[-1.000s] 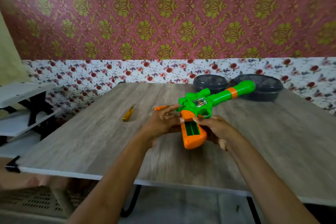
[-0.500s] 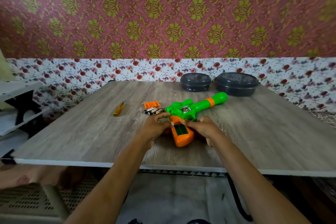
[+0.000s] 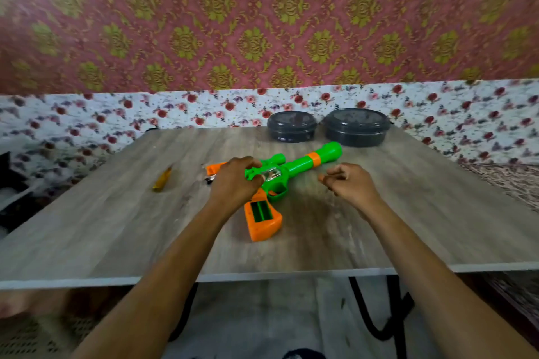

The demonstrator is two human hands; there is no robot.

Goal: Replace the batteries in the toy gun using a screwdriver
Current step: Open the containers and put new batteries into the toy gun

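Note:
The green and orange toy gun [image 3: 303, 165] lies flat on the wooden table [image 3: 408, 221], barrel pointing to the far right. Its orange grip faces me with the battery compartment [image 3: 261, 210] open and green inside. My left hand [image 3: 234, 183] curls round the rear of the green body. My right hand [image 3: 348, 182] hovers to the right of the gun, loosely curled, apart from it and holding nothing I can see. The orange battery cover [image 3: 214, 167] and loose batteries [image 3: 210, 180] peek out behind my left hand. A yellow screwdriver [image 3: 162, 181] lies further left.
Two dark round lidded containers [image 3: 291, 127] [image 3: 356, 127] stand at the table's far edge against the flowered wall. A white and black shelf [image 3: 11, 183] sits left of the table. The table's front edge runs just below my forearms.
The gun has gone from held up in both hands to lying on the table. My right hand let go and moved right; my left hand shifted onto the green body.

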